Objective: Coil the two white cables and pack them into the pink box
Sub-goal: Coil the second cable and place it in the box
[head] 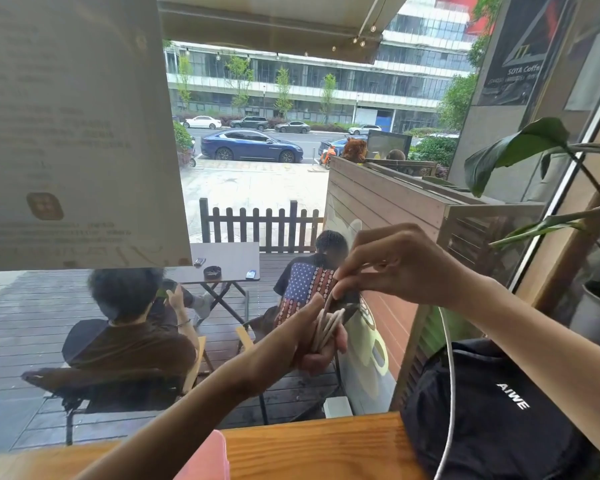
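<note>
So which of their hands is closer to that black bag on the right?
Right. The right hand is raised above and left of the black bag, its forearm crossing over it; the left hand, gripping the coiled white cable, sits farther left.

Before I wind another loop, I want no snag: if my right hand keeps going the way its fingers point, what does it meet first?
Probably the coiled white cable held in the left hand.
</note>
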